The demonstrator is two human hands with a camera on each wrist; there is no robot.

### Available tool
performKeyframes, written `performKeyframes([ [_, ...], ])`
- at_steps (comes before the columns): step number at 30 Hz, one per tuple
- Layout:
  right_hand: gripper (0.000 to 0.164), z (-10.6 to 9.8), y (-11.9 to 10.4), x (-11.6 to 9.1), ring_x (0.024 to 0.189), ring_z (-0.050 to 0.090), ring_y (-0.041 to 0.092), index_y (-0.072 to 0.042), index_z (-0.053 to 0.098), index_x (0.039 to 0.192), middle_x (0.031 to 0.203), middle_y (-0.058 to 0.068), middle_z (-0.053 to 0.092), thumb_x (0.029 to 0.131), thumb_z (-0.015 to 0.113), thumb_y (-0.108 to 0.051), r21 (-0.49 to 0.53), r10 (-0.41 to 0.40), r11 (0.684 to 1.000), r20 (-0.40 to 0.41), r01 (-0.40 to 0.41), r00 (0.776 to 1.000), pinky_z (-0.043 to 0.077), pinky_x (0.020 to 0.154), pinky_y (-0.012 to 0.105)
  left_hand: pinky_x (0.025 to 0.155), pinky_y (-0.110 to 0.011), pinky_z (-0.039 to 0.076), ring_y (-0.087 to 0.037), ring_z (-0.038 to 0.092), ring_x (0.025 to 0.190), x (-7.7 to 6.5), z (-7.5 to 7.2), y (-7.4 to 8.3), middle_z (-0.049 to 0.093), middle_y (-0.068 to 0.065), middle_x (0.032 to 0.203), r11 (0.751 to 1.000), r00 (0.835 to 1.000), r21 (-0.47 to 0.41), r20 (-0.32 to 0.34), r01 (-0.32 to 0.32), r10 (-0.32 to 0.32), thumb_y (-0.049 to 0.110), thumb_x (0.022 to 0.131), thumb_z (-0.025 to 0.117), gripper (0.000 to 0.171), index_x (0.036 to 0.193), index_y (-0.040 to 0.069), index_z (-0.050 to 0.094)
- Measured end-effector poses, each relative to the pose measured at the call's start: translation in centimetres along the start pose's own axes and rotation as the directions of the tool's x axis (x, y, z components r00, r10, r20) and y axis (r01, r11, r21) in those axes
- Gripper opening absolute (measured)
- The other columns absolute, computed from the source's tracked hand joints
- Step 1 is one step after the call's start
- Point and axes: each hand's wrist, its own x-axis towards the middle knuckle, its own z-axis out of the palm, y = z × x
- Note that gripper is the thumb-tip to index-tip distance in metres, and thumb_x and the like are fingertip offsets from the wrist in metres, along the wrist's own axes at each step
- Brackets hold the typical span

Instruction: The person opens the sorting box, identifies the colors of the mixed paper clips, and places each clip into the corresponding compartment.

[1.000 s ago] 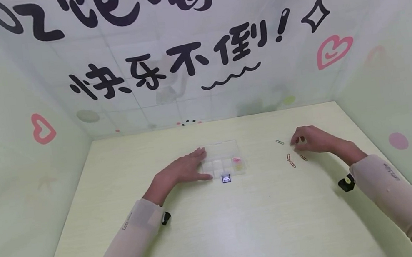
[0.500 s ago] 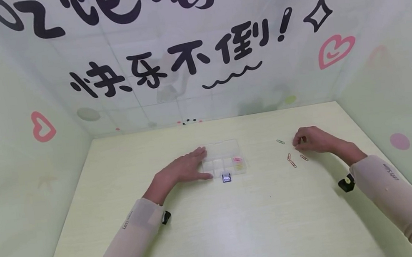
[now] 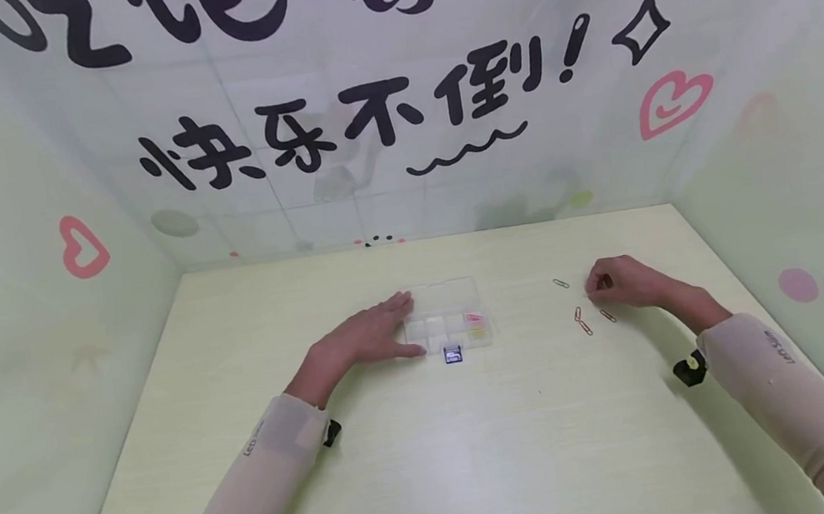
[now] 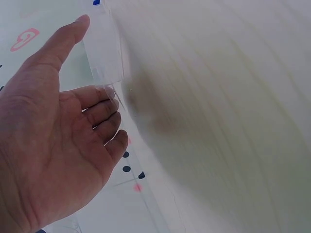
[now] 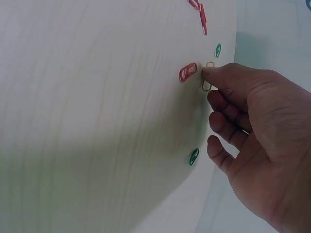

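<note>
My left hand [image 3: 371,334] rests at the left side of a clear plastic compartment box [image 3: 443,297]. Its fingers lie along the raised lid's side and the thumb touches the front edge. Pink paper clips [image 3: 474,317] and yellow paper clips [image 3: 476,331] occupy compartments on the box's right. Over the table's right part, my right hand [image 3: 629,283] pinches a yellow paper clip [image 5: 207,87] between thumb and forefinger. Beside these fingertips in the right wrist view lies a red paper clip [image 5: 187,72]; one green paper clip [image 5: 218,50] lies beyond, another nearer the palm.
Two more red paper clips [image 3: 586,327] lie left of the right hand. A small dark-blue and white piece [image 3: 453,355] sits at the box's front edge. Printed curtains [image 3: 348,222] stand behind the table [image 3: 433,456] and at both sides.
The right hand has shifted very slightly to the right, its thumb and forefinger drawing together. The left hand stays at the box. The view tilts slightly.
</note>
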Motion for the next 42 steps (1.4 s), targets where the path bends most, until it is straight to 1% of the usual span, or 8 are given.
performKeyframes([
  [9, 0.006, 0.1, -1.2, 0.1, 0.079, 0.056, 0.016, -0.003, 0.070, 0.093, 0.086, 0.003, 0.066, 0.093, 0.075, 0.001, -0.008, -0.049, 0.999, -0.033, 0.048, 0.998, 0.049, 0.072, 0.029, 0.131, -0.046, 0.022, -0.026, 0.015, 0.164, 0.1, -0.1, 0.2, 0.014, -0.010, 0.177, 1.000, 1.000, -0.007, 0.004, 0.000, 0.000, 0.060, 0.098, 0.068, 0.101, 0.168, 0.003, 0.022],
  [16, 0.012, 0.0, -3.0, 0.5, 0.083, 0.056, 0.019, -0.007, 0.066, 0.089, 0.088, 0.002, 0.065, 0.093, 0.073, 0.002, -0.031, -0.097, 0.995, -0.047, 0.095, 0.994, 0.051, 0.077, 0.037, 0.131, -0.046, 0.023, -0.026, 0.016, 0.164, 0.1, -0.1, 0.2, 0.015, -0.010, 0.177, 1.000, 1.000, -0.008, -0.001, 0.001, -0.001, 0.060, 0.098, 0.068, 0.101, 0.168, 0.004, 0.023],
  [20, 0.015, 0.2, -3.7, 0.6, 0.083, 0.054, 0.018, -0.010, 0.065, 0.088, 0.088, 0.000, 0.062, 0.093, 0.073, 0.002, -0.038, -0.117, 0.993, -0.042, 0.116, 0.992, 0.050, 0.077, 0.036, 0.131, -0.047, 0.023, -0.026, 0.016, 0.164, 0.0, -0.1, 0.3, 0.015, -0.010, 0.177, 1.000, 1.000, -0.008, 0.001, 0.004, -0.004, 0.060, 0.098, 0.068, 0.100, 0.168, 0.004, 0.023],
  [26, 0.018, 0.3, -5.5, 0.9, 0.082, 0.054, 0.017, -0.012, 0.064, 0.086, 0.086, -0.002, 0.061, 0.092, 0.072, 0.003, -0.046, -0.162, 0.986, -0.037, 0.161, 0.986, 0.049, 0.076, 0.036, 0.131, -0.047, 0.023, -0.027, 0.016, 0.164, 0.2, 0.0, 0.2, 0.014, -0.010, 0.178, 1.000, 1.000, -0.002, 0.002, 0.009, -0.009, 0.059, 0.099, 0.067, 0.100, 0.168, 0.004, 0.022],
  [31, 0.017, 0.7, -7.2, 1.2, 0.085, 0.057, 0.018, -0.013, 0.065, 0.088, 0.088, -0.003, 0.061, 0.094, 0.073, 0.001, -0.046, -0.191, 0.981, -0.034, 0.189, 0.981, 0.050, 0.078, 0.037, 0.131, -0.047, 0.023, -0.027, 0.016, 0.164, 0.1, -0.1, 0.4, 0.014, -0.011, 0.177, 1.000, 1.000, 0.002, 0.003, 0.010, -0.010, 0.059, 0.099, 0.067, 0.099, 0.168, 0.004, 0.022],
  [37, 0.019, 1.5, -9.0, 1.6, 0.083, 0.058, 0.019, -0.014, 0.065, 0.085, 0.086, -0.004, 0.061, 0.093, 0.074, 0.001, -0.047, -0.276, 0.960, -0.047, 0.274, 0.960, 0.050, 0.076, 0.036, 0.131, -0.048, 0.022, -0.028, 0.015, 0.164, 0.0, -0.3, 0.5, 0.014, -0.011, 0.177, 1.000, 1.000, -0.001, 0.005, 0.013, -0.013, 0.059, 0.098, 0.068, 0.099, 0.168, 0.005, 0.022],
  [39, 0.020, 1.8, -9.5, 1.9, 0.083, 0.059, 0.021, -0.015, 0.066, 0.084, 0.084, -0.005, 0.061, 0.092, 0.075, 0.001, -0.056, -0.295, 0.955, -0.051, 0.292, 0.954, 0.050, 0.076, 0.036, 0.131, -0.048, 0.023, -0.028, 0.016, 0.164, 0.0, -0.4, 0.6, 0.014, -0.011, 0.177, 1.000, 1.000, -0.003, 0.005, 0.012, -0.012, 0.059, 0.098, 0.068, 0.099, 0.168, 0.005, 0.022],
  [42, 0.018, 2.3, -10.3, 2.3, 0.082, 0.059, 0.023, -0.015, 0.067, 0.084, 0.084, -0.005, 0.060, 0.092, 0.075, -0.001, -0.072, -0.301, 0.952, -0.044, 0.298, 0.953, 0.049, 0.077, 0.037, 0.131, -0.048, 0.023, -0.028, 0.016, 0.164, 0.0, -0.4, 0.6, 0.014, -0.011, 0.177, 1.000, 1.000, -0.001, 0.007, 0.011, -0.011, 0.058, 0.099, 0.067, 0.099, 0.168, 0.004, 0.022],
])
